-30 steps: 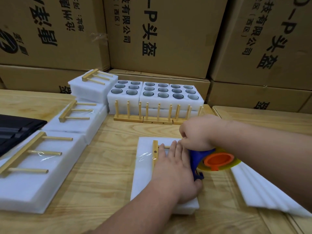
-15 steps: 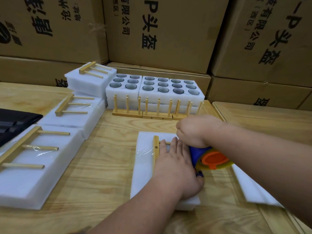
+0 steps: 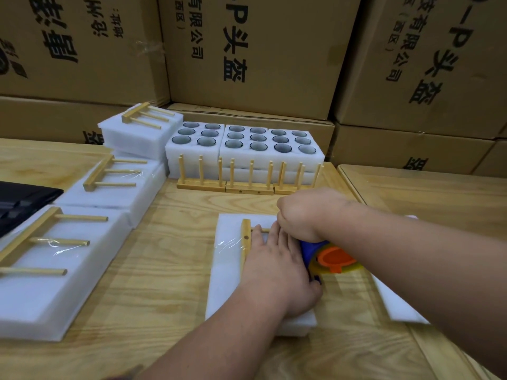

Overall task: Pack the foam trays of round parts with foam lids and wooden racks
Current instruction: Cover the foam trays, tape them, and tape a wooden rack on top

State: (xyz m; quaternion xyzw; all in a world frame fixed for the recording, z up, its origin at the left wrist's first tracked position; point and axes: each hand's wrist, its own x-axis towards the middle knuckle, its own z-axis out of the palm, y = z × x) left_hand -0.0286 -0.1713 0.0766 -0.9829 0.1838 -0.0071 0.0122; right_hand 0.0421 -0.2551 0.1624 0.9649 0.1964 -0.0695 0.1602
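Rack [image 3: 245, 240] on foam pack [image 3: 227, 267] under flat left hand [image 3: 277, 267]; right hand [image 3: 307, 215] grips tape dispenser [image 3: 326, 256] alongside.

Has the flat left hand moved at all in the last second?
No. The left hand lies flat on the wooden rack and the foam pack, in the same spot against both; only the camera shifted.

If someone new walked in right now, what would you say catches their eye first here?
Probably the two hands at centre: the left hand presses flat on a wooden rack lying on a foam block, while the right hand grips a blue and orange tape dispenser. Behind them, foam trays of round parts stand before stacked cardboard boxes.
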